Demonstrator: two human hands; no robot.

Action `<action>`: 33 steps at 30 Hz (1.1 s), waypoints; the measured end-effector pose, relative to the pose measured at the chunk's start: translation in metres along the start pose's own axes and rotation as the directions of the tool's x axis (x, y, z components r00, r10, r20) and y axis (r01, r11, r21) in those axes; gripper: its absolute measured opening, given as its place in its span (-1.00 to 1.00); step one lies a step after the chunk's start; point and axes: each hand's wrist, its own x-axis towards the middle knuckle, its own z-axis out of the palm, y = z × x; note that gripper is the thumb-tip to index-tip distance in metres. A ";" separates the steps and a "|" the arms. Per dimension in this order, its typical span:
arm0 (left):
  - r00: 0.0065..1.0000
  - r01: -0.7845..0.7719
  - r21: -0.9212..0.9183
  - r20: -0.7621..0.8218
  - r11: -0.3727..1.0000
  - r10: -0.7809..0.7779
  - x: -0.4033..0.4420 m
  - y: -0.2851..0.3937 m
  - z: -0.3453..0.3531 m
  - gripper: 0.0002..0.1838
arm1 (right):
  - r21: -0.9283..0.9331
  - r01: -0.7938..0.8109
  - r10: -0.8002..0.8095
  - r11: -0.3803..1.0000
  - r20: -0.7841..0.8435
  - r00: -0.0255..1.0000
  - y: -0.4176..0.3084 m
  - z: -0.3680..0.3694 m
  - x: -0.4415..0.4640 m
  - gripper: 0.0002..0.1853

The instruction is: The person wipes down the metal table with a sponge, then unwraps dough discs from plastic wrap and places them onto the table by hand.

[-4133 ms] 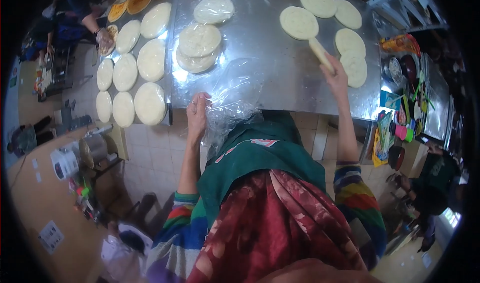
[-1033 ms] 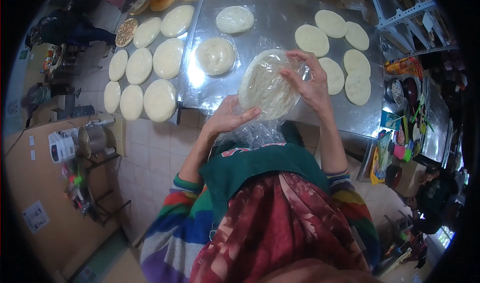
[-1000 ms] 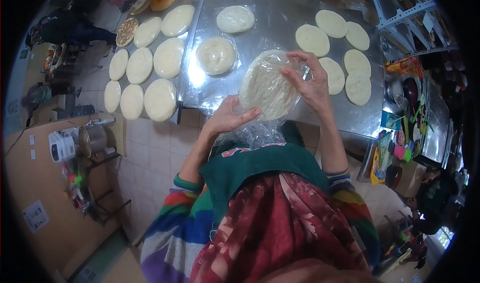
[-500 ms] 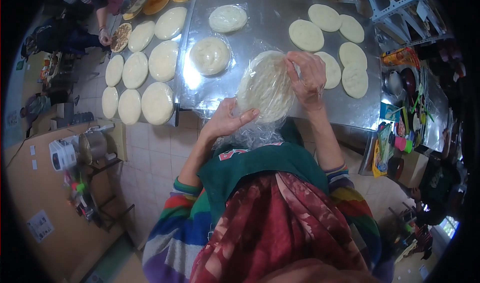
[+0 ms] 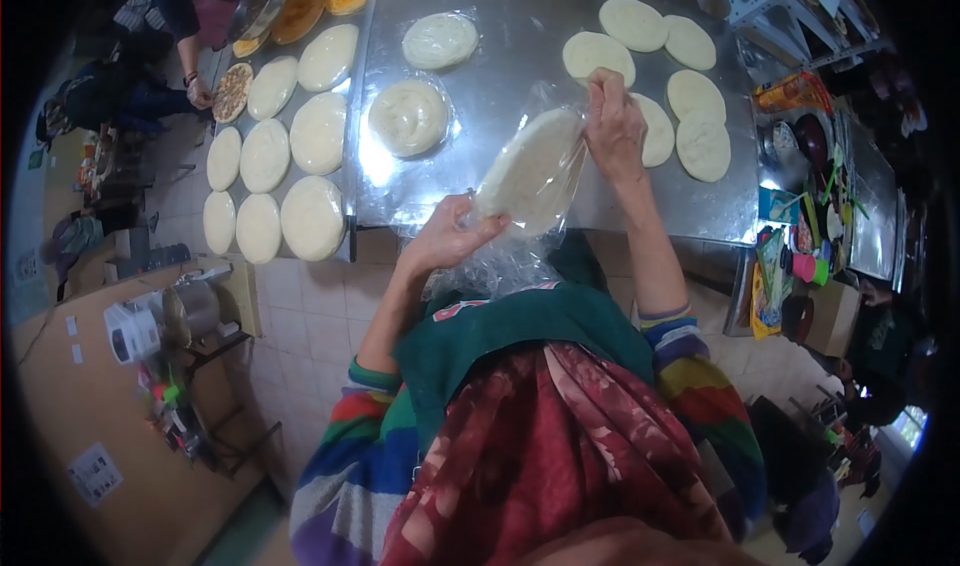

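A pale round pizza base (image 5: 530,171) inside a clear plastic bag (image 5: 512,266) is tilted up above the table's front edge. My left hand (image 5: 445,238) grips its lower left side, with the thumb over the plastic. At the upper right, my right hand (image 5: 614,131) has its fingers closed on the bag's edge beside the base. Loose plastic hangs below, in front of my green apron (image 5: 530,321). On the metal table lie a wrapped base (image 5: 408,118) and, behind it, another wrapped base (image 5: 440,42).
Several uncovered bases (image 5: 598,61) lie on the table's right side. More rounds stand in rows on the left table (image 5: 350,166). A co-worker's hand (image 5: 199,93) touches a topped pizza (image 5: 233,93). A mixer (image 5: 140,328) stands lower left; a metal rack (image 5: 790,6) is upper right.
My right hand has moved up with the bag's edge. The pizza base has turned from nearly facing me to a steeper tilt, so it looks narrower. My left hand stays almost in place.
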 end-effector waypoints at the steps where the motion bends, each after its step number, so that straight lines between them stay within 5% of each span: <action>1: 1.000 -0.021 -0.029 -0.006 0.999 0.020 0.001 0.002 0.001 -0.57 | 0.034 0.000 -0.001 0.999 0.004 1.000 0.005 0.003 0.001 -0.91; 6: 0.998 0.032 -0.047 0.061 0.998 -0.029 0.010 0.002 -0.006 -0.59 | 0.162 0.092 -0.079 0.983 -0.085 0.993 0.026 0.014 0.003 -0.91; 9: 0.997 0.043 -0.067 0.070 0.997 -0.039 0.014 -0.007 -0.006 -0.61 | 0.206 -0.031 0.037 0.978 -0.023 0.999 0.047 0.015 0.006 -0.91; 12: 0.993 0.077 -0.065 0.094 0.995 -0.071 0.021 -0.016 -0.007 -0.64 | 0.090 0.075 -0.059 0.993 -0.174 0.983 0.064 0.017 0.014 -0.88; 15: 0.995 0.095 -0.101 0.043 0.990 -0.091 0.019 -0.016 -0.007 -0.66 | 0.301 -0.203 0.226 0.932 -0.044 0.973 0.094 0.006 0.019 -0.75; 18: 0.994 0.105 -0.143 -0.001 0.984 -0.107 0.016 -0.024 -0.013 -0.65 | 0.684 -0.228 0.110 0.693 0.213 0.971 0.068 -0.015 0.009 -0.65; 22: 0.975 0.107 -0.273 -0.159 0.956 -0.155 0.015 -0.015 -0.005 -0.59 | 0.492 -0.587 0.205 0.643 0.628 0.751 0.022 -0.026 -0.016 -0.74; 25: 0.963 0.079 -0.275 -0.226 0.958 -0.145 0.013 -0.001 -0.006 -0.55 | 0.592 -0.639 0.294 0.491 0.579 0.761 0.004 -0.029 -0.025 -0.77; 28: 0.980 0.172 -0.192 -0.070 0.966 -0.188 0.016 -0.012 -0.019 -0.57 | 0.666 -0.514 0.149 0.541 0.526 0.838 0.021 -0.029 -0.025 -0.80; 33: 0.979 0.169 -0.232 -0.074 0.958 -0.191 0.011 -0.011 -0.016 -0.59 | 0.654 -0.588 0.249 0.476 0.542 0.803 0.073 -0.026 -0.013 -0.80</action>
